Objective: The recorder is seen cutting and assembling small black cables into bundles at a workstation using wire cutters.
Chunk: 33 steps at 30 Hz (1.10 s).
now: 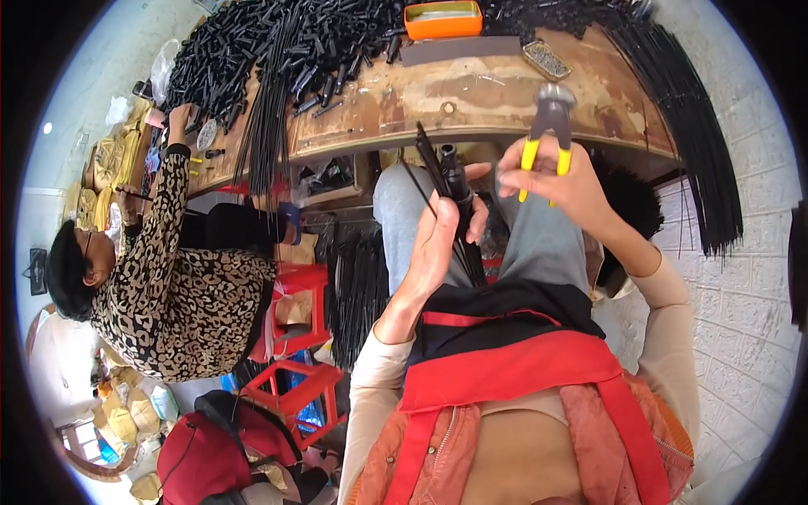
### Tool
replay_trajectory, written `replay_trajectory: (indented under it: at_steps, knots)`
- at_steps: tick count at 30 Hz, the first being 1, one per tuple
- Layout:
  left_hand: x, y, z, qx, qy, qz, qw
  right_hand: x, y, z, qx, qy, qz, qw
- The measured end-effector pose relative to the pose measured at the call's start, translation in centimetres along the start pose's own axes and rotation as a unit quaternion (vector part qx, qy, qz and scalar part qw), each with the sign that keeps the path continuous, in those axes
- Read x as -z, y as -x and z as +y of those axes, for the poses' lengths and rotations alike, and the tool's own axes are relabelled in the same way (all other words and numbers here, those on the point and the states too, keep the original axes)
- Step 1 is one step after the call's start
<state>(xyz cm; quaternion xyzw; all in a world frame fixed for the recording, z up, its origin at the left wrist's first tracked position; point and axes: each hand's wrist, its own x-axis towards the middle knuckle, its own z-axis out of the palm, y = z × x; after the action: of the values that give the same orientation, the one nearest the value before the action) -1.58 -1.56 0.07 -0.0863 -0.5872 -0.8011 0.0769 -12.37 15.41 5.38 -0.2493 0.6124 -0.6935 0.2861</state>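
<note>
Over my lap, my left hand (439, 240) is wrapped round a black tubular piece (455, 177) together with a few slim black rods (427, 150). The rods' lower ends hang down between my knees, and one finger sticks out to the right. My right hand (562, 178) grips a pair of end-cutting pliers (553, 116) by its yellow handles. Its dark, slightly blurred jaws point away from me toward the table and stand apart from the black piece.
A worn wooden table (497, 88) curves ahead, heaped with black tubular parts (337, 42). On it are an orange box (443, 18) and a small tray of metal bits (547, 61). Rod bundles (686, 126) overhang its edge. A co-worker (181, 286) sits left, near red stools (295, 396).
</note>
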Motion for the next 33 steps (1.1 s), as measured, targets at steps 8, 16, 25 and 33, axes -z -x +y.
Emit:
replay_trajectory:
  at_steps: [8, 16, 25, 33]
  knots:
    - [-1.4, -0.3, -0.3, 0.037, -0.027, -0.013, 0.999, -0.9, 2.4, 0.6, 0.089, 0.040, 0.003, 0.995]
    - [-1.0, -1.6, -0.4, 0.052, -0.020, -0.018, 0.998, -0.3, 1.6, 1.3, 0.111, 0.139, 0.035, 0.983]
    - [-0.6, -1.7, -0.4, 0.046, -0.021, -0.015, 0.999, -0.3, 1.3, 0.7, 0.094, 0.180, 0.033, 0.979]
    - [-1.8, -0.7, -0.1, 0.031, -0.020, 0.021, 0.999, -0.5, 1.8, 0.5, 0.200, 0.256, 0.028, 0.946]
